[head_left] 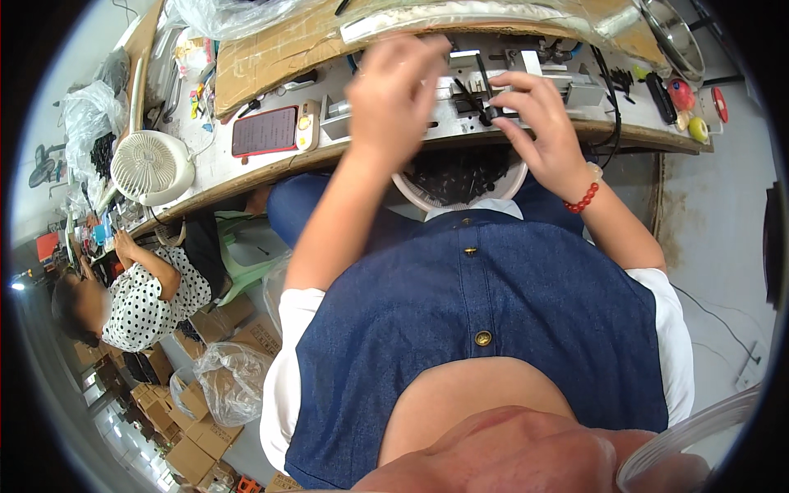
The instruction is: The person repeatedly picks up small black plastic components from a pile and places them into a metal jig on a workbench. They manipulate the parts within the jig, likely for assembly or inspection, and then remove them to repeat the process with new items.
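My left hand (393, 103) is raised over the left part of a metal fixture (337, 117) on the workbench. Motion smears its fingers, so whether it holds anything is unclear. At the middle of the fixture, my right hand (542, 123) has thumb and fingertips closed around a small black part (491, 113). A thin black stick-like piece (482, 76) stands up beside those fingertips. Below the bench edge, between my knees, a white tub (518, 182) holds many small black pieces (456, 177).
Left on the bench lie a phone (265, 131), a small white-and-yellow device (307, 125) and a round white fan (152, 167). Cardboard (279, 70) covers the back. Black cables (615, 99) hang at the right, near a metal bowl (678, 37). Another person (152, 292) sits at the left.
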A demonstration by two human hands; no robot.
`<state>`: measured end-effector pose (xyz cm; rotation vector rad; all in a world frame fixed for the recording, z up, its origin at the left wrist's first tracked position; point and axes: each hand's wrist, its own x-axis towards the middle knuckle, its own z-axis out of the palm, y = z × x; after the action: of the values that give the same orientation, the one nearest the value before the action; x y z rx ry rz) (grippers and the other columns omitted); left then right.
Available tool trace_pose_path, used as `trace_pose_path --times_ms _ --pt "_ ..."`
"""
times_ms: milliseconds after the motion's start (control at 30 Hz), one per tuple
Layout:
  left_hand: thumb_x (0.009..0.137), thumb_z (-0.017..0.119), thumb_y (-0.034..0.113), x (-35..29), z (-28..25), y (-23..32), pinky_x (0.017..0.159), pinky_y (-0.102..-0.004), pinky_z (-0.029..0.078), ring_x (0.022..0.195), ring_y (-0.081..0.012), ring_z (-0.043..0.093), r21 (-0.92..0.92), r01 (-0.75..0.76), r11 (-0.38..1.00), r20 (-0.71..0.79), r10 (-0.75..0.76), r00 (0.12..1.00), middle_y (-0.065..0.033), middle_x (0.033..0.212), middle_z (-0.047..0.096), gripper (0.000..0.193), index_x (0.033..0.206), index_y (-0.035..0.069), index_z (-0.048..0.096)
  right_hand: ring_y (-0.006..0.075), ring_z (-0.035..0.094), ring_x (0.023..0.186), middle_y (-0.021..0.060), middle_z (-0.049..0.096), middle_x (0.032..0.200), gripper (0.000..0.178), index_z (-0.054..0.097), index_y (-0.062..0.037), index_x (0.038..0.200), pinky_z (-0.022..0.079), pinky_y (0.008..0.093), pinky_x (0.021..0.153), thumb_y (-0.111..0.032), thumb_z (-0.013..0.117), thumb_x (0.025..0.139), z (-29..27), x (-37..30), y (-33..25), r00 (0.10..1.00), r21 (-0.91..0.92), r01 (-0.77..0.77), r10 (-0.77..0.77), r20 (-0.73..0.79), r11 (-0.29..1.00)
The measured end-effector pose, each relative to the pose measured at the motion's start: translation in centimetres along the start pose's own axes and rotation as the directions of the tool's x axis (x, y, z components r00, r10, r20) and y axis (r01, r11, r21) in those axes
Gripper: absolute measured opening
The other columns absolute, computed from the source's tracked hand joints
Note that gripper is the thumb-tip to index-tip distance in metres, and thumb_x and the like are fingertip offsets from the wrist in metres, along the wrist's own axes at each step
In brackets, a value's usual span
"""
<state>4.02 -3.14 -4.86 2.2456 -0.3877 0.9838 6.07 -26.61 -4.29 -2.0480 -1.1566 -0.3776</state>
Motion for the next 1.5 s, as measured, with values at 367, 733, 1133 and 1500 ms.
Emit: trace_pose_path --times_ms 367,733,1133,1500 --pt "0.078 0.069 0.004 12.9 -3.1 -8.1 0.090 -0.0425 0.051 0.097 -0.0336 0.063 0.247 -0.271 0.930 0.523 0.107 0.846 -0.0113 0.095 0.075 0.017 0.093 0.007 0.076 0.0286 0.056 0.114 0.0053 0.064 0.129 0.020 0.066 -0.0078 0.107 0.049 0.0412 0.098 -0.011 0.062 0.087 3.7 -1.2 1.2 0.985 -0.370 0.124 -0.070 0.155 0.921" --pt "0.095 0.074 0.019 10.7 -2.5 -6.4 0.072 -0.0267 0.052 0.081 -0.0128 0.067 -0.614 0.621 0.487 0.337 -0.550 0.764 -0.0025 0.092 0.071 0.025 0.113 0.002 0.072 0.0346 0.063 0.107 0.0122 0.070 0.113 0.016 0.070 -0.0060 0.108 0.050 0.0433 0.095 -0.009 0.070 0.092 -0.8 7.2 5.5 0.969 -0.225 0.172 -0.206 -0.139 0.959" --pt "0.079 0.086 0.004 -3.6 -0.3 3.7 0.060 -0.0253 0.050 0.064 -0.0099 0.059 -0.312 0.256 0.915 0.207 -0.197 0.958 -0.0065 0.092 0.067 0.029 0.107 0.011 0.081 0.0394 0.062 0.099 0.0196 0.066 0.103 0.022 0.064 -0.0007 0.110 0.050 0.0458 0.090 -0.011 0.069 0.091 -3.1 16.8 13.1 0.963 -0.258 0.174 -0.109 0.247 0.950" --pt "0.087 0.080 0.015 -6.3 3.9 2.1 0.072 -0.0314 0.060 0.083 -0.0213 0.074 -0.097 0.172 0.980 0.217 -0.148 0.965 -0.0035 0.124 0.072 0.022 0.109 0.013 0.079 0.0068 0.060 0.067 -0.0027 0.062 0.081 0.012 0.065 -0.0059 0.108 0.049 0.0207 0.060 -0.017 0.061 0.105 -5.1 11.2 8.4 0.927 0.481 -0.305 0.373 -0.048 0.822"
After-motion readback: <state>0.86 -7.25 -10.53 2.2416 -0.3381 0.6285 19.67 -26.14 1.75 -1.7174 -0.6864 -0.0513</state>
